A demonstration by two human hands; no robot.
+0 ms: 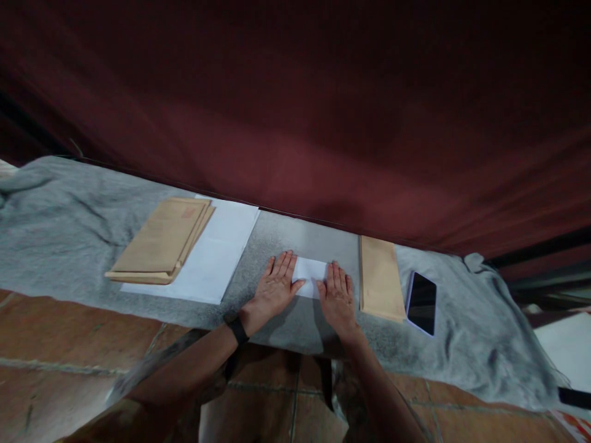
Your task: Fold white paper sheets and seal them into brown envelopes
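A small white sheet of paper point(310, 277), apparently folded, lies on the grey cloth in front of me. My left hand point(276, 284) rests flat across its left end, fingers stretched out and pointing away from me. Over the right end lies my right hand point(338, 296), also flat with its fingers extended. Both palms press down and hide the paper's two ends; its middle shows between the thumbs. To the right of my right hand is a brown envelope point(381, 277). Left of my left hand lie larger white sheets point(221, 246), partly under a stack of brown envelopes point(159, 240).
A grey cloth point(74, 227) covers the long, narrow surface and is wrinkled at both ends. Beside the right envelope lies a phone point(422, 303) with a dark screen. A dark red curtain point(277, 141) hangs along the far edge. Brown floor tiles point(83, 332) show below.
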